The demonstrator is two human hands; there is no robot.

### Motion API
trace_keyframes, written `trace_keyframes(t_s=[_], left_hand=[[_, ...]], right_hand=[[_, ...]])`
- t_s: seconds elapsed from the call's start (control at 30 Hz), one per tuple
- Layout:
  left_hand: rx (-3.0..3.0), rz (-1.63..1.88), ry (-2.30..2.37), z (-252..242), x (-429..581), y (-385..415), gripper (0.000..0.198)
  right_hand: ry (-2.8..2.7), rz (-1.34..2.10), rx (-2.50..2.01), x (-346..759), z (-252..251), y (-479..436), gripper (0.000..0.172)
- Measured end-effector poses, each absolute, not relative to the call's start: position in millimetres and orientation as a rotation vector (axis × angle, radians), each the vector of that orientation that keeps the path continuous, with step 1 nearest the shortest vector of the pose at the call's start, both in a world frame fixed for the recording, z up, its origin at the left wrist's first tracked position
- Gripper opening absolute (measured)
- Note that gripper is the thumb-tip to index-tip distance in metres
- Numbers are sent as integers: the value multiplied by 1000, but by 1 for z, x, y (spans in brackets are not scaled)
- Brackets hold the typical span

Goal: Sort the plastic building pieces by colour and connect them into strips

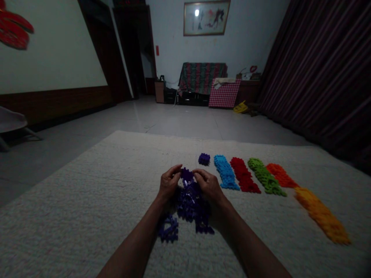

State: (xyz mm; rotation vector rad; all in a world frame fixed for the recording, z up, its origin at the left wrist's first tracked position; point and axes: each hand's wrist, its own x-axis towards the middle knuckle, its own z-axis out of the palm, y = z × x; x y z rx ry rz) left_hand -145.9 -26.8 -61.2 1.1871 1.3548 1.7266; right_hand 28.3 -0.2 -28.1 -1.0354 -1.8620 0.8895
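A dark purple interlocking plastic tile (187,174) with notched edges is held up between my two hands. My left hand (169,182) pinches its left side with thumb and fingertips. On the right side, the closed fingers of my right hand (210,186) grip the same tile. Just below lies a heap of purple tiles (188,204), partly hidden by my hands and wrists. One loose purple tile (168,229) with an open centre rests by my left forearm. Beyond my hands sits a small purple stack (204,158).
Rows of similar tiles lie to the right on the pale carpet (95,185): blue (226,173), red (245,175), green (266,177), orange (280,175) and yellow-orange (323,216). Farther off are a cloth-covered cabinet (201,79), a dark curtain (321,69) and a chair (13,121).
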Motion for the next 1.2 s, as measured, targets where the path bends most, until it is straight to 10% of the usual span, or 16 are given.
trace_keyframes(t_s=[0.43,0.77,1.2], left_hand=[[1351,1603,1210,-50,-141,-30,35],[1306,1580,1813,-95,-181,-1,38],[1354,1561,1815,-92,-178,-1,35]], right_hand=[[-1738,1771,-893,38,-28,2,40],[-2352,297,-1420,59,-9,101,42],[-2404,153,-1348,53,-19,133,40]])
